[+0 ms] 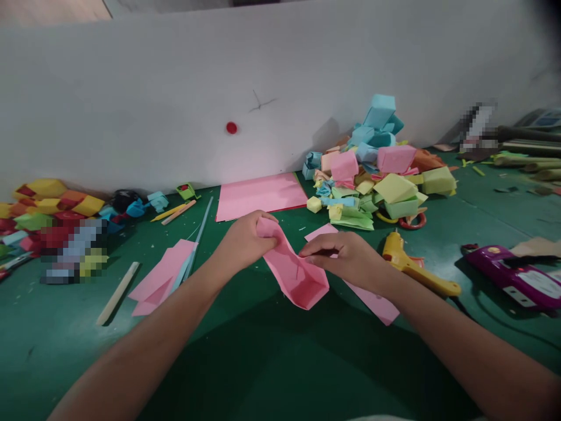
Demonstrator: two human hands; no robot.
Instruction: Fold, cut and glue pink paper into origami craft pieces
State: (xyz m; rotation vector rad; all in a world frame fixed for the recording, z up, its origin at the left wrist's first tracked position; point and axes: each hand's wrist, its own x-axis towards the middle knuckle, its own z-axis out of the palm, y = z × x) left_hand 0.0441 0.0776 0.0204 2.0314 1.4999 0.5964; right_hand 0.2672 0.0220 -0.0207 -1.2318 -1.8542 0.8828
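Observation:
A folded pink paper piece (294,270), open like a small box or sleeve, is held above the green table (272,362) between both hands. My left hand (243,241) is closed on its upper left end. My right hand (346,257) pinches its right edge with the fingers pressed together. A flat pink paper strip (377,304) lies on the table under my right hand.
A pink sheet (261,195) lies by the white wall. A heap of folded coloured paper boxes (372,169) sits at the right back, another heap (48,210) at the left. A yellow glue gun (412,266), a purple tool (512,275), pink scraps (162,275) and a wooden stick (117,292) lie around.

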